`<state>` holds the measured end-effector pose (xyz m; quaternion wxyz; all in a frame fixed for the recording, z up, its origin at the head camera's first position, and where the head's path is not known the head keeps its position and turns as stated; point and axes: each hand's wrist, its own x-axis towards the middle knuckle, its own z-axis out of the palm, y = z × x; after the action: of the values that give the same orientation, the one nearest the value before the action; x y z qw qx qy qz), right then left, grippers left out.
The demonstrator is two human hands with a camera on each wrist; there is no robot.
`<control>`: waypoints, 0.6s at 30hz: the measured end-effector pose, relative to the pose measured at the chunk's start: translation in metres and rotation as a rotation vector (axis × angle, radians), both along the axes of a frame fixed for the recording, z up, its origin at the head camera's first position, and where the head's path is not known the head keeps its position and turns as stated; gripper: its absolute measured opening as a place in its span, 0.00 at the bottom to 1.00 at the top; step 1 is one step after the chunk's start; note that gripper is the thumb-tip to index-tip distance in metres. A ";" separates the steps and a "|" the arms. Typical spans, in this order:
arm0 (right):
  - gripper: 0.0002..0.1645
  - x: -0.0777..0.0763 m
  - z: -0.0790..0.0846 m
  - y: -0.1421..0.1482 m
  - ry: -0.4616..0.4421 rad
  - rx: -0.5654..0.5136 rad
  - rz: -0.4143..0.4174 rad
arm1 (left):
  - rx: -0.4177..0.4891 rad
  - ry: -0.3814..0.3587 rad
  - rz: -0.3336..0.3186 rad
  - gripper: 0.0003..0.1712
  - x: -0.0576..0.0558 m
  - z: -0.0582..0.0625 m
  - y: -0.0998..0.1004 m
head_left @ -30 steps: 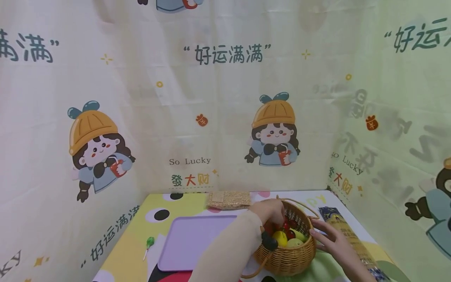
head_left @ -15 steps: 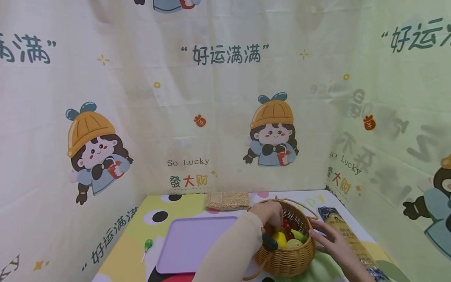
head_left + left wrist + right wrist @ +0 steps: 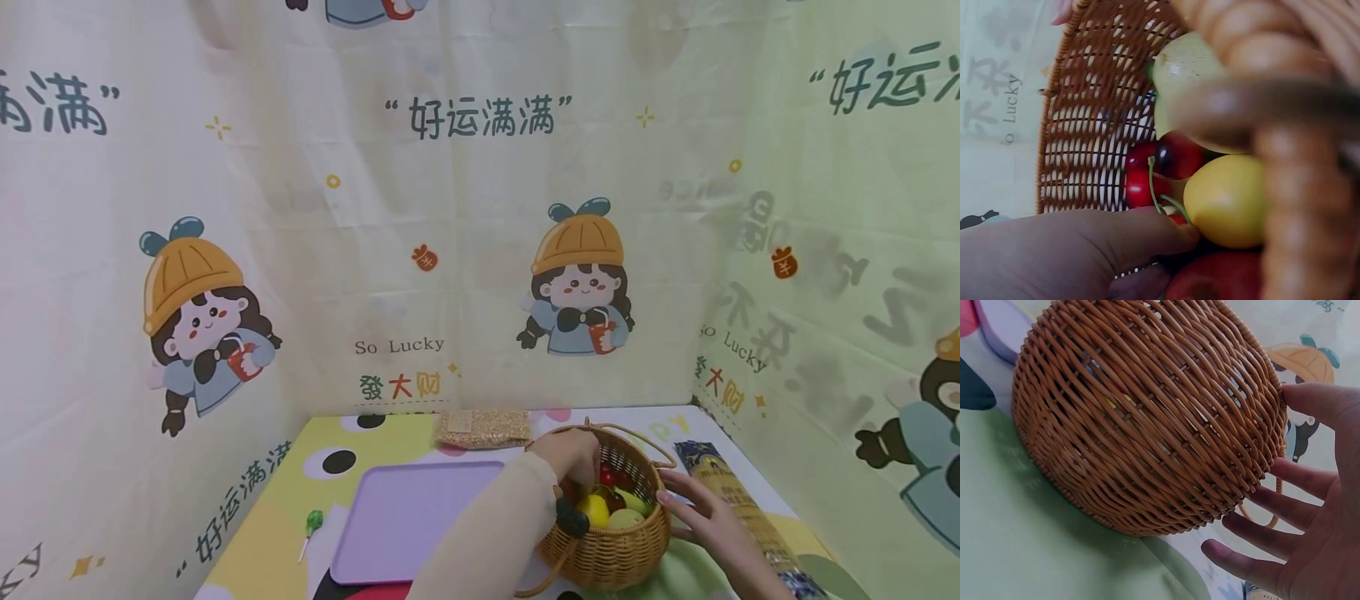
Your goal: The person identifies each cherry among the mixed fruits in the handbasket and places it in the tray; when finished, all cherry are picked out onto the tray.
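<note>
Head view is showing me two bare hands at a wicker basket (image 3: 611, 558), which is standing on a printed tabletop (image 3: 258, 533) to the right of a lilac tray (image 3: 412, 525); the left hand (image 3: 573, 458) is sitting inside the basket, among fruit, while the right hand (image 3: 708, 517) is touching the outer wall and rim with spread, mostly straight fingers, steadying rather than clasping.

Left wrist view is bringing me closer: the thumb (image 3: 1147, 234) is lying against thin green stems (image 3: 1151, 161), next to red cherries (image 3: 1138, 189) and just beside a yellow fruit (image 3: 1225, 200); a larger dark red fruit (image 3: 1219, 278) is resting below; the fingertips are hiding, so I cannot tell whether that hand is pinching a cherry or only touching it.

I am judging several risks here; a cherry held by its stem alone could slip or swing; the crowded fruit could be dragged along and roll over the rim; the dark wrist device (image 3: 572, 517) is overlapping the near rim in my view, so a careless lift could bump it; the handle (image 3: 564, 562) is lying close to the sleeve (image 3: 487, 533) and could snag; with the right hand pressing so lightly, either knock could be tipping the basket.
</note>
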<state>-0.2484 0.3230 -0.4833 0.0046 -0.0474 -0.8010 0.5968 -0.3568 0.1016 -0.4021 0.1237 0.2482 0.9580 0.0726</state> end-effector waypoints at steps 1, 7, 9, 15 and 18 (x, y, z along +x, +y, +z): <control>0.45 -0.001 0.000 0.000 -0.002 -0.002 0.002 | 0.015 -0.002 0.001 0.11 0.000 0.002 -0.002; 0.46 -0.002 0.001 -0.001 -0.014 -0.007 0.015 | 0.125 -0.048 -0.010 0.09 -0.002 0.011 -0.010; 0.45 -0.001 0.002 -0.001 -0.017 -0.012 0.021 | 0.155 -0.068 -0.033 0.08 -0.002 0.016 -0.012; 0.46 -0.003 0.002 0.002 -0.032 -0.013 0.031 | 0.216 -0.097 -0.127 0.12 0.000 0.031 -0.025; 0.47 -0.003 0.002 0.003 -0.045 -0.017 0.033 | 0.234 -0.091 -0.168 0.12 0.000 0.035 -0.034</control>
<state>-0.2518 0.3256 -0.4816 -0.0234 -0.0476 -0.7965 0.6023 -0.3564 0.0680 -0.3673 0.1428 0.3368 0.9122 0.1844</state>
